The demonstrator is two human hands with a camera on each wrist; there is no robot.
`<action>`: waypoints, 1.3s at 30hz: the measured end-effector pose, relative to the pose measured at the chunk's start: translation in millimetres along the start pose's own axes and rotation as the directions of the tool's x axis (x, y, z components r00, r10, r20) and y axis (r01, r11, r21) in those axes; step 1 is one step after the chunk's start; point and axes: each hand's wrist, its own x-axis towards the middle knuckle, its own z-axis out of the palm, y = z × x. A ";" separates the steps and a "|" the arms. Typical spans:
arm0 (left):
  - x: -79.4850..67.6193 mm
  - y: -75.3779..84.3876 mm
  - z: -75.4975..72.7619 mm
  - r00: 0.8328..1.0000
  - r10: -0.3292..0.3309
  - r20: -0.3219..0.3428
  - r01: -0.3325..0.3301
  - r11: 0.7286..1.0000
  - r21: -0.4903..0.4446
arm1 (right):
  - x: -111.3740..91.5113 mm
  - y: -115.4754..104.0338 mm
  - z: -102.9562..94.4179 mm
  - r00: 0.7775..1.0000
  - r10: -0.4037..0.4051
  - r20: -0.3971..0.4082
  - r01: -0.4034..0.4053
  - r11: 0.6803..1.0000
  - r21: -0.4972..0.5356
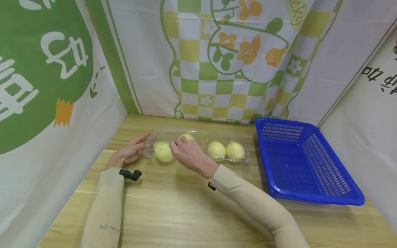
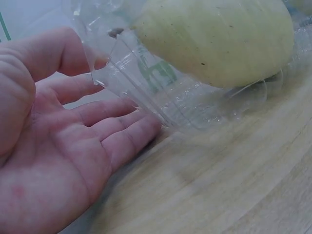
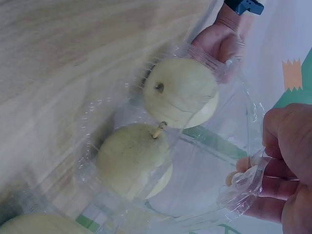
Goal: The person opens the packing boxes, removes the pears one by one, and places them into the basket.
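A clear plastic clamshell box (image 1: 173, 131) holds two pale yellow pears, one pear (image 3: 181, 92) nearer my left hand and another pear (image 3: 134, 161) beside it. My right hand (image 1: 189, 154) reaches over the box. In the right wrist view its thumb and fingers pinch the thin plastic lid edge (image 3: 243, 187), which stands raised from the pears. At the box's left end is my left hand (image 1: 131, 151). In the left wrist view, its thumb and index fingertips meet the box corner (image 2: 100, 78), while the other fingers lie low against the end wall near the tabletop.
Just right of it stands a second clear box (image 1: 245, 137) with two more pears (image 1: 216, 150). A blue plastic basket (image 1: 293, 165) sits on the right of the wooden table (image 1: 173, 213). Patterned cloth (image 1: 192, 69) hangs behind, and printed sheets wall both sides.
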 end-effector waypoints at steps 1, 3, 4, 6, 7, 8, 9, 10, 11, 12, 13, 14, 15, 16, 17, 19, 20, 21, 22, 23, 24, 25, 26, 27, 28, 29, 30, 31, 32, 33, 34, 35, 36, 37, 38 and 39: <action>-0.5 0.2 -0.4 1.000 0.000 -0.002 0.000 1.000 0.000 | 1.3 0.0 -1.2 1.000 -0.001 -0.004 0.001 1.000 -0.003; -1.4 0.5 -0.6 1.000 -0.001 -0.003 0.001 1.000 0.009 | 3.2 -0.2 -3.0 1.000 -0.004 -0.006 0.004 1.000 -0.009; -2.1 0.4 -0.8 1.000 0.000 0.000 0.000 1.000 0.012 | 3.9 -0.1 -3.6 1.000 -0.006 -0.002 0.006 1.000 -0.010; -3.3 0.1 -1.2 1.000 -0.002 0.006 0.002 1.000 0.010 | 5.3 0.2 -4.3 1.000 -0.010 0.003 0.010 1.000 -0.008; -3.8 0.0 -1.2 1.000 -0.001 0.006 0.001 1.000 0.010 | 6.0 0.5 -4.6 1.000 -0.013 0.006 0.013 1.000 -0.007; -4.1 -0.1 -1.0 1.000 -0.003 0.005 0.003 1.000 0.007 | 6.7 0.8 -4.8 1.000 -0.016 0.006 0.016 1.000 -0.006; -4.4 -0.1 -1.2 1.000 -0.002 0.005 0.002 1.000 0.005 | 7.5 1.4 -5.2 1.000 -0.020 0.005 0.020 1.000 -0.003; -4.6 0.0 -0.9 1.000 -0.004 0.001 0.004 1.000 0.004 | 8.3 2.0 -5.7 1.000 -0.024 0.004 0.024 1.000 -0.001; -4.5 0.0 -0.5 1.000 -0.006 -0.005 0.006 1.000 0.006 | 9.1 2.8 -6.3 1.000 -0.029 0.002 0.029 1.000 0.002; -4.3 0.2 0.0 1.000 -0.008 -0.009 0.008 1.000 0.011 | 9.7 3.7 -6.9 0.999 -0.033 0.004 0.033 0.999 0.008; -4.0 0.4 0.6 1.000 -0.011 -0.014 0.011 1.000 0.017 | 10.3 4.8 -7.4 0.999 -0.038 0.008 0.038 0.999 0.008; -3.2 0.5 1.0 1.000 -0.014 -0.016 0.014 1.000 0.027 | 10.9 5.9 -8.0 0.999 -0.039 0.012 0.039 0.999 0.008; -2.6 0.8 1.6 1.000 -0.017 -0.021 0.018 0.999 0.040 | 11.5 7.3 -8.5 0.999 -0.039 0.018 0.039 0.999 0.009; -2.0 1.1 2.5 0.999 -0.021 -0.024 0.023 0.998 0.055 | 12.1 8.6 -9.0 0.999 -0.038 0.026 0.038 0.999 0.011; -1.4 1.4 3.0 0.999 -0.026 -0.032 0.028 0.997 0.071 | 12.8 10.0 -9.5 0.999 -0.039 0.032 0.038 0.999 0.015; -0.3 1.6 4.0 0.999 -0.035 -0.042 0.038 0.995 0.091 | 14.2 12.7 -10.5 0.998 -0.038 0.045 0.037 0.999 0.020; 0.1 1.6 4.4 0.998 -0.038 -0.045 0.042 0.994 0.096 | 15.1 13.8 -11.6 0.998 -0.039 0.050 0.038 0.999 0.030; -0.1 1.6 4.7 0.998 -0.042 -0.051 0.047 0.994 0.100 | 16.0 14.8 -12.3 0.997 -0.046 0.056 0.044 0.998 0.037; -0.2 1.5 5.1 0.998 -0.044 -0.053 0.049 0.994 0.102 | 17.0 15.8 -13.0 0.997 -0.054 0.064 0.051 0.998 0.048; -0.4 1.3 5.4 0.997 -0.045 -0.058 0.051 0.994 0.100 | 18.1 16.7 -13.8 0.996 -0.062 0.070 0.058 0.997 0.056; -0.6 1.1 5.7 0.998 -0.042 -0.055 0.047 0.995 0.093 | 19.4 17.6 -14.6 0.994 -0.070 0.079 0.066 0.996 0.060; -1.1 1.0 6.1 0.998 -0.040 -0.054 0.045 0.995 0.093 | 20.7 18.4 -15.4 0.993 -0.080 0.087 0.074 0.995 0.067; -1.7 1.0 6.2 0.998 -0.036 -0.053 0.041 0.995 0.088 | 22.1 19.3 -16.3 0.991 -0.092 0.095 0.086 0.994 0.067; -2.3 1.0 6.5 0.998 -0.033 -0.056 0.038 0.995 0.090 | 23.6 20.2 -16.8 0.989 -0.105 0.104 0.099 0.993 0.066; -2.7 1.2 7.0 0.998 -0.031 -0.057 0.036 0.996 0.084 | 25.1 21.0 -17.6 0.987 -0.115 0.114 0.107 0.992 0.071; -3.0 1.3 7.0 0.998 -0.027 -0.056 0.032 0.996 0.082 | 26.6 21.9 -18.6 0.985 -0.122 0.125 0.114 0.991 0.069; -3.2 1.5 7.2 0.998 -0.026 -0.056 0.030 0.996 0.079 | 27.9 22.7 -19.6 0.982 -0.128 0.137 0.119 0.990 0.072; -3.3 1.8 7.3 0.998 -0.025 -0.059 0.030 0.996 0.080 | 29.1 23.3 -20.4 0.980 -0.132 0.149 0.121 0.990 0.076; -3.3 2.1 7.5 0.998 -0.025 -0.061 0.030 0.996 0.080 | 30.2 23.9 -21.3 0.977 -0.135 0.164 0.123 0.989 0.082; -3.0 2.5 7.7 0.998 -0.025 -0.061 0.029 0.996 0.081 | 31.3 24.5 -21.9 0.975 -0.134 0.178 0.119 0.988 0.094; -2.8 2.9 7.9 0.998 -0.025 -0.058 0.029 0.996 0.079 | 32.3 25.0 -22.6 0.973 -0.134 0.188 0.116 0.988 0.102; -2.4 3.2 7.9 0.998 -0.023 -0.057 0.028 0.996 0.082 | 33.2 25.5 -23.3 0.971 -0.133 0.196 0.114 0.988 0.109; -2.0 3.6 8.3 0.998 -0.024 -0.056 0.029 0.996 0.084 | 34.0 25.9 -24.1 0.970 -0.133 0.202 0.110 0.987 0.121; -1.8 4.1 8.3 0.998 -0.025 -0.050 0.029 0.996 0.085 | 34.9 26.3 -24.7 0.969 -0.135 0.205 0.110 0.986 0.128; -1.5 4.4 8.5 0.999 -0.025 -0.046 0.029 0.996 0.087 | 35.8 26.7 -25.5 0.969 -0.135 0.206 0.109 0.985 0.135; -1.3 4.8 8.8 0.999 -0.024 -0.043 0.028 0.996 0.085 | 36.9 27.1 -26.2 0.969 -0.137 0.206 0.110 0.985 0.135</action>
